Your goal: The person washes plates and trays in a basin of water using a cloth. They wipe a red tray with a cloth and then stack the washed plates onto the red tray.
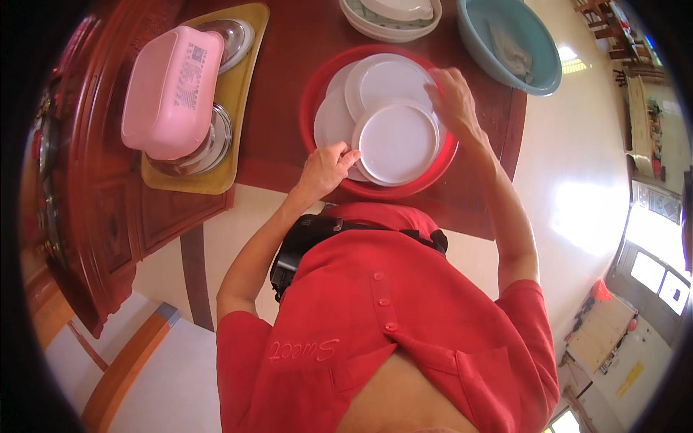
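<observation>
A small white round lid (398, 142) with a raised rim is tilted over a red basin (312, 108). My left hand (328, 167) pinches its left edge, thumb on top. Under and behind it in the basin are larger white round lids: one (386, 76) at the back and another (333, 119) at the left, overlapping. At the back right of the basin, beside the edge of the back lid, is my right hand (455, 105), its fingers curled in. Whether anything is between those fingers is hidden.
The basin stands on a dark red wooden table (281, 43). To its left, a yellow tray (242, 94) bears a pink plastic container (173, 94) and glass-like lids. Behind are stacked white dishes (390, 29); at the back right, a blue-green basin (545, 61) holds a pale cloth (509, 50).
</observation>
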{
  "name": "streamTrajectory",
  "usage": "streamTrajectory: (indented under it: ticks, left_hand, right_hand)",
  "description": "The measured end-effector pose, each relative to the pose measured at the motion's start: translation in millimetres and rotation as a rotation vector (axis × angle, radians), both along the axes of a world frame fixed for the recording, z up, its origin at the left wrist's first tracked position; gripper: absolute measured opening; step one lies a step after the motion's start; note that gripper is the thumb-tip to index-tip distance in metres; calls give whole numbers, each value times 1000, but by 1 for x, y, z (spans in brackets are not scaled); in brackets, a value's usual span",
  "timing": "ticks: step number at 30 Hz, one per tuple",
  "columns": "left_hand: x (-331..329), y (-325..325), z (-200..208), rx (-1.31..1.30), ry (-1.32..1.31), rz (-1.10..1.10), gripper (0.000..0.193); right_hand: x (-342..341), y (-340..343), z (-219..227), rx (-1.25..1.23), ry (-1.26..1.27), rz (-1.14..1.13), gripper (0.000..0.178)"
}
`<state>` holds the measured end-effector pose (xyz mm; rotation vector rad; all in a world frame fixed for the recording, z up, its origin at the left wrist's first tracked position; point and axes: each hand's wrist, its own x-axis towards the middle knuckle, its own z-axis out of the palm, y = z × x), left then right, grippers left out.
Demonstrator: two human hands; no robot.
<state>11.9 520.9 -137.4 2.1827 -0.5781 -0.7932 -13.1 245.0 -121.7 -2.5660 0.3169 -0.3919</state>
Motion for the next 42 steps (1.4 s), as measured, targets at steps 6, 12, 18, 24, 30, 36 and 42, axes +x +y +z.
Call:
streamTrajectory:
  ticks: [6, 12, 18, 24, 30, 36, 42]
  left_hand:
    - [5, 1, 0, -107, 70, 61, 33]
    - [11, 9, -7, -189, 276, 216, 28]
    - [13, 14, -24, -278, 424, 302, 23]
    - [16, 16, -25, -344, 526, 344, 19]
    - [16, 13, -22, -321, 510, 339, 19]
    - [16, 12, -19, -281, 472, 323, 18]
    - [21, 18, -25, -484, 661, 460, 16]
  right_hand:
    - [107, -15, -4, -243, -153, 103, 21]
    - [170, -39, -19, -579, 40, 129, 42]
    - [188, -44, -20, -661, 151, 235, 43]
    - [190, -45, -11, -820, 80, 180, 31]
    - [208, -63, 2, -713, -159, 131, 14]
    - [200, -85, 30, -406, -45, -165, 22]
    - [128, -33, 74, -364, -419, 112, 24]
